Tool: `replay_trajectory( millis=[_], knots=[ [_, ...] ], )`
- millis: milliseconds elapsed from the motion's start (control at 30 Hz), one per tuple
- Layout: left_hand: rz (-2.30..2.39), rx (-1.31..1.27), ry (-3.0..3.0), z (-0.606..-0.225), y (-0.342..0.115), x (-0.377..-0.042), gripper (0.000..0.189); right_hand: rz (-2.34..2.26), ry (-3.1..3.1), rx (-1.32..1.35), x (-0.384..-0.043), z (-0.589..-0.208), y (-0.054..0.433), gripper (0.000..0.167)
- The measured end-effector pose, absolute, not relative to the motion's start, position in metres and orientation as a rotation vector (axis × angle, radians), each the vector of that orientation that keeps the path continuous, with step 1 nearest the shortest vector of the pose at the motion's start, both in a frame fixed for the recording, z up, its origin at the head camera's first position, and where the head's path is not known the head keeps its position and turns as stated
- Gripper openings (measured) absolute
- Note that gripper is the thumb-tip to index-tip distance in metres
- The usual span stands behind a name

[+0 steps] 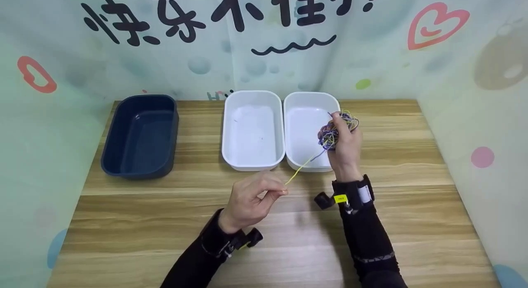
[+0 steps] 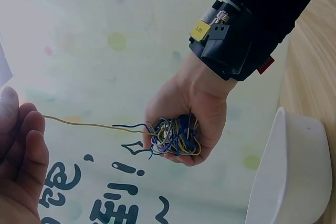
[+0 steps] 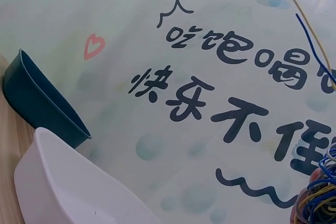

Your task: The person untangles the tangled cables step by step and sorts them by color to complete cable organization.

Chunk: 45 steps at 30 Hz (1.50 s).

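- The left hand [image 1: 251, 201], lower centre of the head view, pinches a yellow strand [image 1: 300, 169] between thumb and fingertips.
- The right hand [image 1: 348, 151], right of centre, has its fingers curled round a wire tangle [image 1: 328, 136] — blue, yellow and whitish loops bunched in its grip.
- That tangle shows in front of the right white bin's [image 1: 303, 118] right edge; the strand runs from it down-left to the other hand.
- A second white bin [image 1: 253, 131] stands just beside, at the frame's centre.
- A dark blue bin [image 1: 144, 141] sits left of centre — well apart from the hands.
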<state>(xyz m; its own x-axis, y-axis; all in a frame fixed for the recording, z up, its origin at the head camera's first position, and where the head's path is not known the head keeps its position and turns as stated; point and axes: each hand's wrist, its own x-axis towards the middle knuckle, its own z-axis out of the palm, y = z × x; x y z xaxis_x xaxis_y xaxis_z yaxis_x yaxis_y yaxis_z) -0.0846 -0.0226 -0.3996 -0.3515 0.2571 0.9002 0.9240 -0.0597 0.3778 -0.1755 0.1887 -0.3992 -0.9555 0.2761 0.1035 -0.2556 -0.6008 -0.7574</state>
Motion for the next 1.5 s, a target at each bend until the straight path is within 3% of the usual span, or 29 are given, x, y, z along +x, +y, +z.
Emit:
replay_trajectory(
  millis=[433,933,1267,1500],
  knots=[
    [-1.446,-1.385,-1.581,-0.396,-0.024,-0.081,0.004,2.594,-1.172,-0.037,-0.178,-0.400,0.193,0.017],
    [-1.555,-1.307,-1.488,-0.390,-0.033,-0.084,0.007,2.546,-1.185,-0.052,-0.178,-0.396,0.197,0.025],
    [-1.746,-1.225,-1.340,-0.385,-0.039,-0.087,0.013,2.561,-1.183,-0.088,-0.174,-0.393,0.195,0.017],
    [-1.760,-1.198,-1.276,-0.381,-0.040,-0.086,0.004,2.523,-1.194,-0.125,-0.174,-0.391,0.194,0.019]
  ],
)
